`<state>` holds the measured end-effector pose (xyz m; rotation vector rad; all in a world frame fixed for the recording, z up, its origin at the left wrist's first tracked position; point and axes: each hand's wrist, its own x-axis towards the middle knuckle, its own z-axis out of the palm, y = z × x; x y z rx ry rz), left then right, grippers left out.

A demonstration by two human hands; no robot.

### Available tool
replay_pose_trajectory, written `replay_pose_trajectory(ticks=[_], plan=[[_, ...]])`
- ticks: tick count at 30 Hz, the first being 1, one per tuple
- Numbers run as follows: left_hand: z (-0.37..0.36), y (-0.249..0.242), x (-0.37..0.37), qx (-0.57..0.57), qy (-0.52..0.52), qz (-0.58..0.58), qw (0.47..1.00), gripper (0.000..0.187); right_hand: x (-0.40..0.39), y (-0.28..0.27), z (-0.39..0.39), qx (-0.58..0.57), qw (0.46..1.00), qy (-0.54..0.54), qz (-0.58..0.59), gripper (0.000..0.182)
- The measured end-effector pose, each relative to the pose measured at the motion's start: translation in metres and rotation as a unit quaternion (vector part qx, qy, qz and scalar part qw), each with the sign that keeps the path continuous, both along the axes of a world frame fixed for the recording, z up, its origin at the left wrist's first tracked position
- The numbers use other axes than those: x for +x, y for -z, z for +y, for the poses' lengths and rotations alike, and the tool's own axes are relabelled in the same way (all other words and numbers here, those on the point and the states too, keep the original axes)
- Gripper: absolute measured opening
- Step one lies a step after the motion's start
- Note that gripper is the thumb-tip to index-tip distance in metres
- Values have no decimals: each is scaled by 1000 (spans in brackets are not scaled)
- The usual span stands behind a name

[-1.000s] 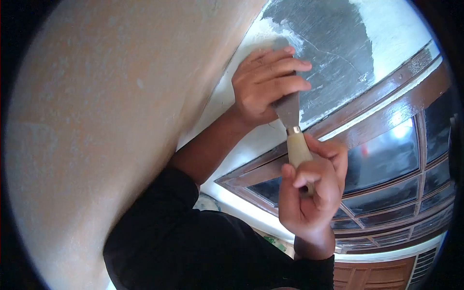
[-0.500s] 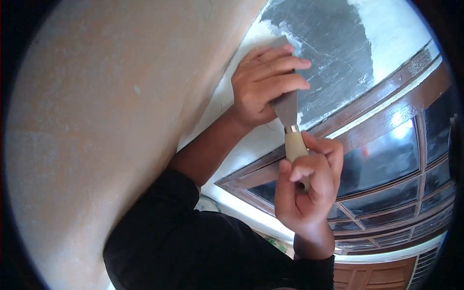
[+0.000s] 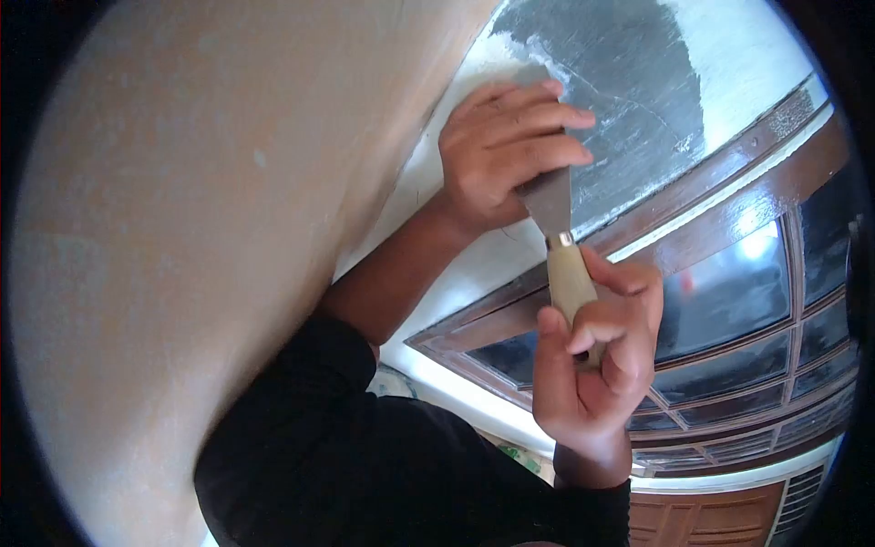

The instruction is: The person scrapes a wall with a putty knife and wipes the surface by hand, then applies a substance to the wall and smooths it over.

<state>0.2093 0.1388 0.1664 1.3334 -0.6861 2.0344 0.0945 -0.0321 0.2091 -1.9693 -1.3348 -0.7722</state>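
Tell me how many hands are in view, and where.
2: the left hand over the scraper blade, the right hand around its handle. No others show.

Left hand [image 3: 510, 150] higher, back showing, fingers [image 3: 547, 118] extended and slightly parted; right hand [image 3: 602, 360] lower, fingers curled inward.

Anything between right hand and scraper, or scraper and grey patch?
Nothing visible at the right hand: it grips the scraper. Nothing visible between scraper and grey patch either, but the left hand lies over the blade, hiding part of it.
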Motion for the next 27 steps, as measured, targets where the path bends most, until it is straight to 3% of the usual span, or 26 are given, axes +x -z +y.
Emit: replay_pose_trajectory(ticks=[17, 21, 24, 27], plan=[[6, -6, 1, 13, -36, 8, 999, 9, 4, -1, -2, 1, 1000, 24, 16, 27], [2, -9, 3, -21, -2, -21, 1000, 9, 5, -1, -1, 9, 1000, -5, -3, 26], [3, -8, 1, -27, -45, -3, 999, 9, 2, -4, -1, 2, 1000, -6, 13, 25], [3, -9, 4, -23, 12, -19, 999, 11, 4, -1, 2, -3, 1000, 12, 3, 25]])
